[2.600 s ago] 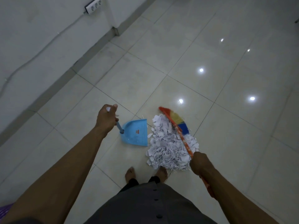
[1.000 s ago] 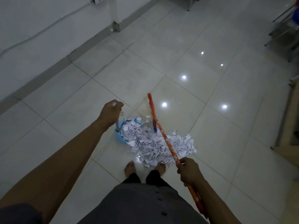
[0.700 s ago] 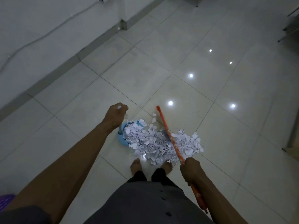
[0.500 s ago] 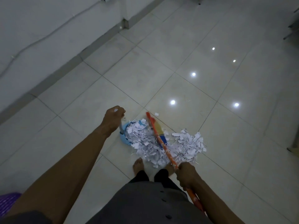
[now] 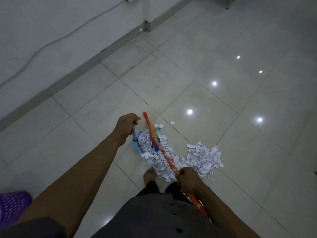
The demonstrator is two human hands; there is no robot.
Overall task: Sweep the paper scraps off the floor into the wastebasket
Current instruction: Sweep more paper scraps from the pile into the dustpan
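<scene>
Nearest me I see the person's dark buttoned garment (image 5: 154, 217), and at the lower left edge the purple mesh wastebasket (image 5: 12, 206), well apart from the mess. The right hand (image 5: 188, 180) is wrapped round the handle of the orange broom (image 5: 165, 156); white marks speckle the stick, too blurred for me to read. A bare foot (image 5: 149, 175) touches the near edge of the paper scraps (image 5: 203, 158), which lie in two heaps on the tiled floor (image 5: 240, 152): one to the right, one spilling into the blue dustpan (image 5: 136, 147). The broom's coloured bristles rest on the heap in the pan. The left hand (image 5: 127, 126) grips the dustpan's upright handle. A few stray bits lie just beyond, and farther off a cable (image 5: 68, 36) runs along the white wall (image 5: 51, 18)
</scene>
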